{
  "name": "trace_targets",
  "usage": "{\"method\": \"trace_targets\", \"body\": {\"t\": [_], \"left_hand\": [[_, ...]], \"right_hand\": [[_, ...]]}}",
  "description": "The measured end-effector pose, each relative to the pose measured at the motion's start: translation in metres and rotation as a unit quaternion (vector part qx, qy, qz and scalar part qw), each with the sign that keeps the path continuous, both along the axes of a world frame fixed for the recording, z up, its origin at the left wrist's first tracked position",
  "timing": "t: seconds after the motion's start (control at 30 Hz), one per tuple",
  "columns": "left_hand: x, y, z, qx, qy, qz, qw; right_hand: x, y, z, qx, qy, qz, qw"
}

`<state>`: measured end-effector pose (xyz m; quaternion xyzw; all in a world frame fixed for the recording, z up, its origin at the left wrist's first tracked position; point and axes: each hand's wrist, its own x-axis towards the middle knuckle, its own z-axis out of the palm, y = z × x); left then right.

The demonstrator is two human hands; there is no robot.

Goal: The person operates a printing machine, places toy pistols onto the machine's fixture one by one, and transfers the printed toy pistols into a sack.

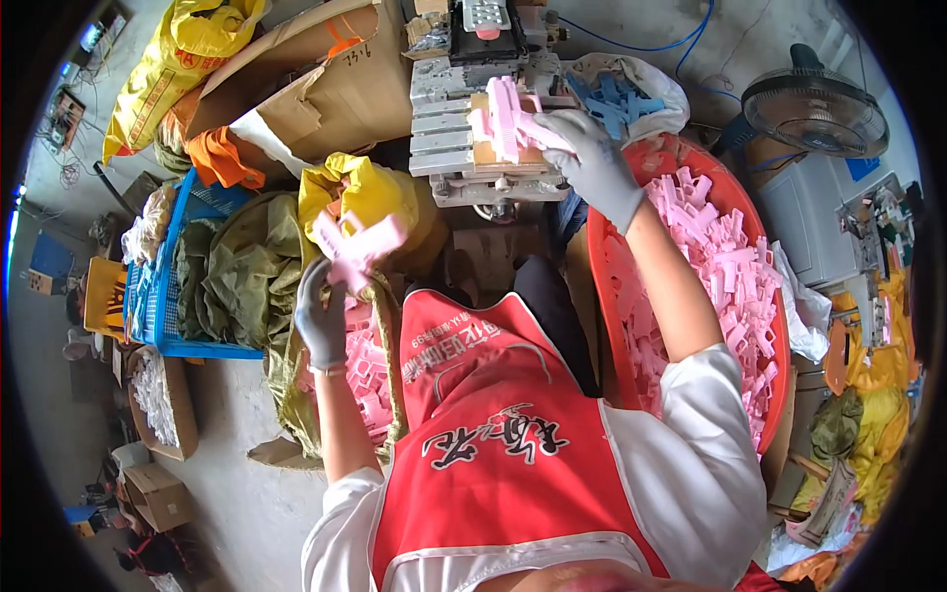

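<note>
My right hand [595, 163], in a grey-white glove, closes on a pink plastic toy pistol [513, 118]. The pistol lies at the tan block [496, 156] on the front of a grey metal machine [437, 113]. On the left, my gloved left hand [321, 321] is raised beside an olive sack [291, 390], its fingers apart. A blurred pink toy pistol [360, 247] is just past those fingertips, above the sack mouth. Whether the fingertips still touch it is unclear. More pink pieces [365, 375] fill the sack.
At my right stands a red tub [604, 326] heaped with pink pieces [725, 266]. Behind it are a white bag of blue pieces [621, 99] and a black fan [814, 104]. A blue crate [163, 306], a yellow sack [400, 202] and a cardboard box [326, 89] stand left.
</note>
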<state>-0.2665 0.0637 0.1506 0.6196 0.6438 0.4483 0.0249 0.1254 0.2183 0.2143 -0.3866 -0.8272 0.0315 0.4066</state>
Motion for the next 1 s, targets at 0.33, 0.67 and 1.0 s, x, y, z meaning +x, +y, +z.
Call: {"method": "trace_targets", "body": {"t": [0.33,0.67,1.0], "left_hand": [[-0.072,-0.087,-0.104,-0.219,-0.002,0.096,0.971],[0.002,-0.019,-0.085,-0.25,0.067,-0.086,0.962],[0.048,-0.009,-0.083,-0.238,0.083,-0.149,0.956]], "right_hand": [[0.005,-0.039,0.015,0.075,0.036,-0.063,0.995],[0.073,-0.161,-0.182,-0.242,0.081,-0.185,0.949],[0.158,-0.168,-0.248,-0.296,-0.081,-0.426,0.851]]}}
